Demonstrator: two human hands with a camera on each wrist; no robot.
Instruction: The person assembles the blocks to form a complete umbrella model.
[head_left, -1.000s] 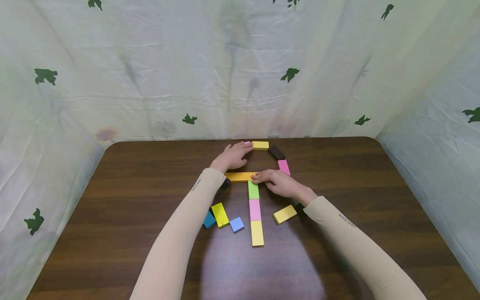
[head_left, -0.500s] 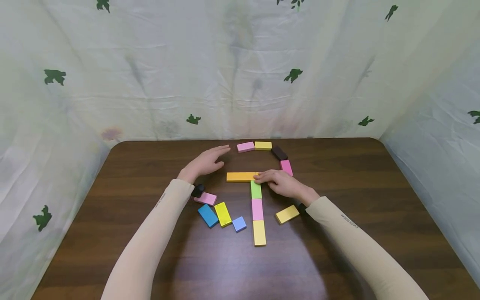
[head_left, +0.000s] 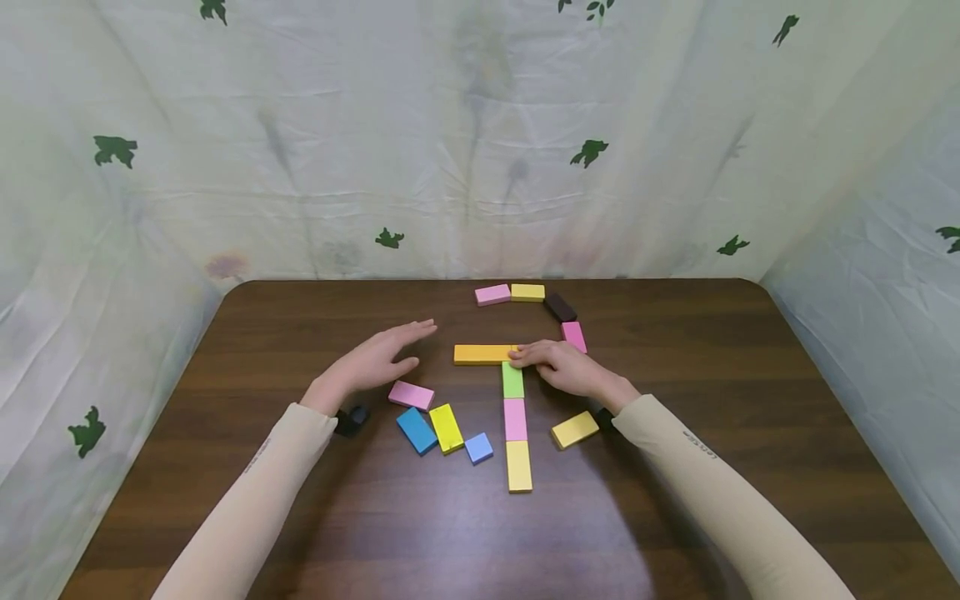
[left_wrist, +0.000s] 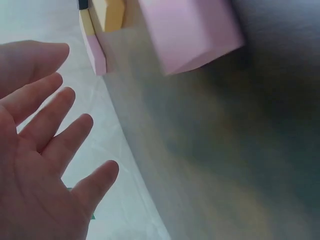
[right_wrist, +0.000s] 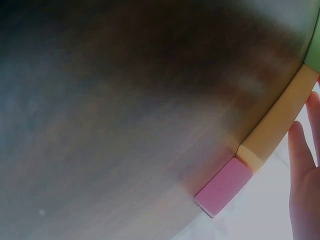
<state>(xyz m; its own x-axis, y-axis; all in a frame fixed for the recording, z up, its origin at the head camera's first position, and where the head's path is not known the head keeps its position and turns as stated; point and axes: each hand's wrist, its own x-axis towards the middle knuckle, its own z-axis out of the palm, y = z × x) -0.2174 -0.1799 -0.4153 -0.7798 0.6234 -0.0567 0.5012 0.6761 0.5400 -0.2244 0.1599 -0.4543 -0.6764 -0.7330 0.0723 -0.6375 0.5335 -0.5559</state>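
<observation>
My left hand (head_left: 375,360) hovers over the left of the table with straight, spread fingers and holds nothing. It is nearest a loose pink block (head_left: 411,395). My right hand (head_left: 564,365) rests its fingertips at the right end of an orange block (head_left: 482,355), just above a green block (head_left: 512,381). In the right wrist view another orange block (right_wrist: 277,115) lies by those fingers and meets a deep pink block (right_wrist: 224,187). Below the green block run a light pink block (head_left: 515,419) and a pale yellow block (head_left: 519,467).
Behind the hands curve a pink block (head_left: 492,295), a yellow block (head_left: 528,292) and a black block (head_left: 560,307). Loose in front lie a blue block (head_left: 417,431), a bright yellow block (head_left: 446,428), a small blue block (head_left: 478,448) and a tan block (head_left: 574,430).
My left hand has left the pink block at the back and drawn away to the left and nearer, uncovering that block and the loose pink one. The right hand stays put.
</observation>
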